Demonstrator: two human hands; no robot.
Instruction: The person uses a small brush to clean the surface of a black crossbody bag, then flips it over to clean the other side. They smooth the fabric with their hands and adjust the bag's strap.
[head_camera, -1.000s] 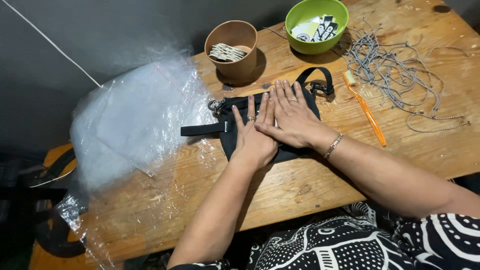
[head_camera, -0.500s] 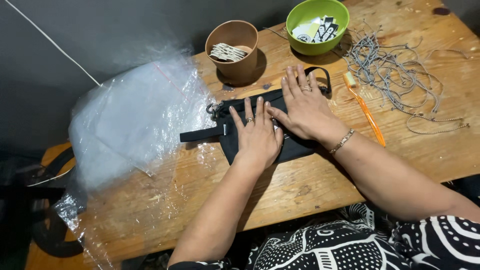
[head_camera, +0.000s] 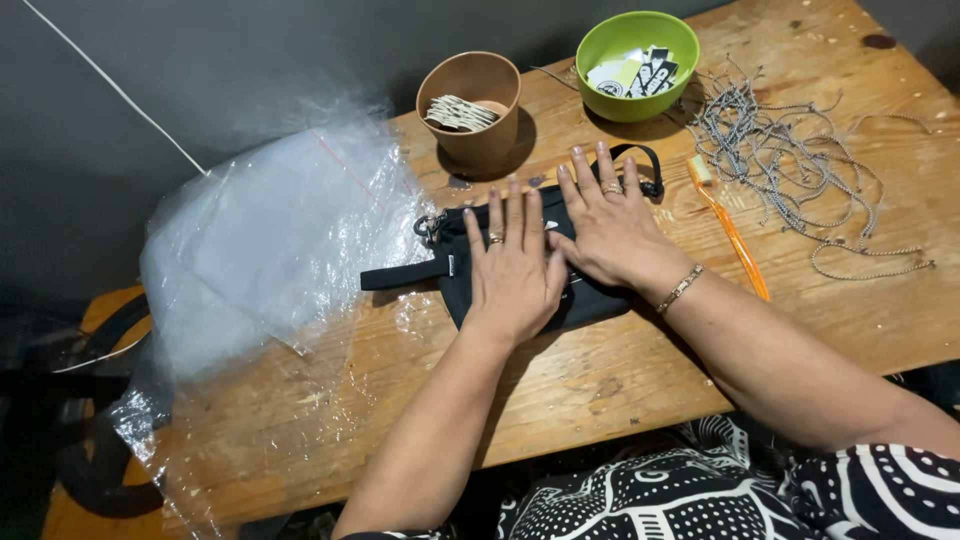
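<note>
Both hands have slid apart, left hand (head_camera: 515, 270) and right hand (head_camera: 608, 222) pressing flat, fingers spread, on the black pouch (head_camera: 455, 262).

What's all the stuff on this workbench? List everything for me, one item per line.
pouch: one, black, flat on the table centre, under both hands
strap: one, black, sticking out left of the pouch
plastic bags: a clear pile, table's left end
paper cup: one, brown, behind the pouch, holds small tags
bowl: one, green, far edge, holds small cards
toothbrush: one, orange, right of the hands
ball chains: a grey tangle, far right
table: one, bare wood
left hand: flat on the pouch, ring worn
right hand: flat on the pouch, ring and bracelet worn
</note>
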